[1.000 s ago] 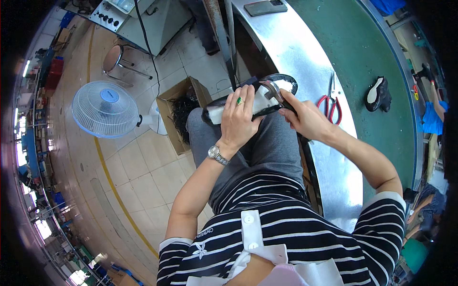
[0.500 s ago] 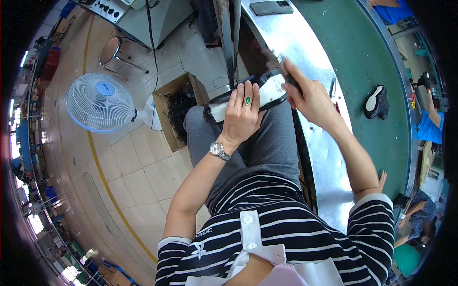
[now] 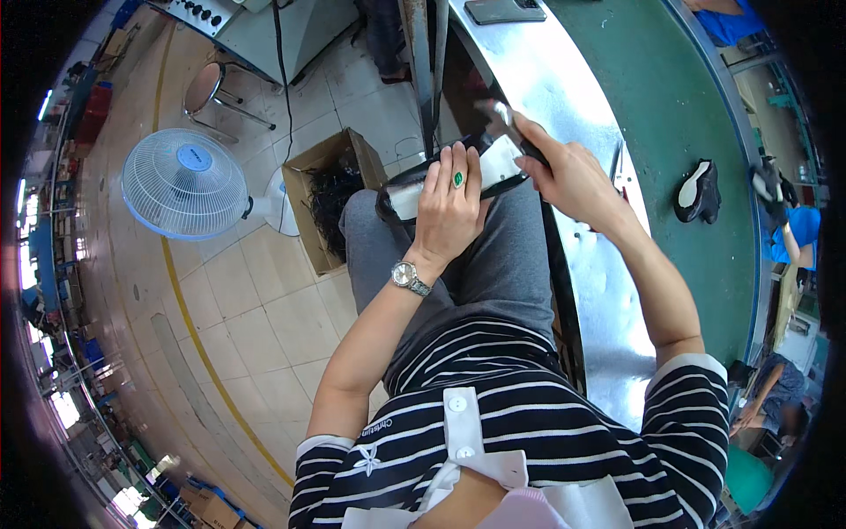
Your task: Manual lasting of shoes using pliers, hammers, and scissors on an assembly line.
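1. The black-and-white shoe point(image 3: 504, 160) lies pale face up across my grey trousers point(image 3: 507, 264), at the knees, its right end a little higher in my view than its left.
2. To do this well, I think I need firm, even pressure on the shoe, since a lap gives softer backing than the metal bench point(image 3: 612, 331) just to my right.
3. My left fingers ought to lie clear of the metal head of the tool point(image 3: 500, 117), which sits at the far right end (its exact shape is blurred, so I can't name its kind); small, controlled strokes seem wiser than wide ones.
4. My left hand point(image 3: 449, 203) has its grip on the shoe: the fingers lie together across the pale face, pointing away from me, and press it down.
5. My right hand point(image 3: 573, 181) has its grip closed around the tool's dark handle, above the shoe's right end, with the metal head tipped away to the left.
6. Both elbows are bent; the left forearm slants up and inward from below, while the right one comes in over the bench.
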Tool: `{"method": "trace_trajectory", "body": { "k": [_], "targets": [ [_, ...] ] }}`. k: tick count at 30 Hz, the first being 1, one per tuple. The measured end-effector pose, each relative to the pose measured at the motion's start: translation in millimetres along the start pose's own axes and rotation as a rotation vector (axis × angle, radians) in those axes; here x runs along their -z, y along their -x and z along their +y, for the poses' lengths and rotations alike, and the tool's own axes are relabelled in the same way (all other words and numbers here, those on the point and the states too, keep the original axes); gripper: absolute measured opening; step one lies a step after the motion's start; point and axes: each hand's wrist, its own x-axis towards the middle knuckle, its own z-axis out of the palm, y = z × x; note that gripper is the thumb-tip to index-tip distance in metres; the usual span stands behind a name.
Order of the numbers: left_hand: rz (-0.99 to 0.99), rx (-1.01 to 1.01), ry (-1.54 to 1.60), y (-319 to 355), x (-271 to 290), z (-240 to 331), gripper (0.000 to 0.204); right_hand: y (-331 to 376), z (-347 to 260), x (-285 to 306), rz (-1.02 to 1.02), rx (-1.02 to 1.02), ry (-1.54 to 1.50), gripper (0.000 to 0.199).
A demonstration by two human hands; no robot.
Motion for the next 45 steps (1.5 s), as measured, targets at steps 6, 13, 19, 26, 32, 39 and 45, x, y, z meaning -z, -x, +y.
{"method": "trace_trajectory", "body": {
  "k": [6, 13, 19, 26, 32, 39, 45],
  "targets": [
    [0.013, 0.038, 0.039, -2, 3, 7, 0.067, 2, -11, -10, -0.033, -0.047, 0.089, 0.055],
    [0.079, -0.005, -0.012, 0, -3, 7, 0.055, 3, -12, -24, 0.052, 0.011, 0.070, 0.058],
    [0.124, -0.017, -0.055, 1, -6, 5, 0.038, 8, -32, -21, 0.169, 0.008, 0.050, 0.060],
    [0.174, 0.005, -0.085, 4, -7, 7, 0.031, 7, -35, -18, 0.108, 0.077, 0.152, 0.065],
    [0.083, 0.233, -0.043, -13, 18, 11, 0.031, 2, -29, -25, -0.064, 0.037, 0.301, 0.069],
    [-0.160, 0.124, -0.326, 7, 30, 5, 0.047, 11, -51, -36, 0.116, -0.003, 0.218, 0.071],
    [-0.064, 0.158, -0.288, 22, 24, 6, 0.047, 4, -63, -23, 0.003, 0.153, 0.207, 0.072]
  ]
}}
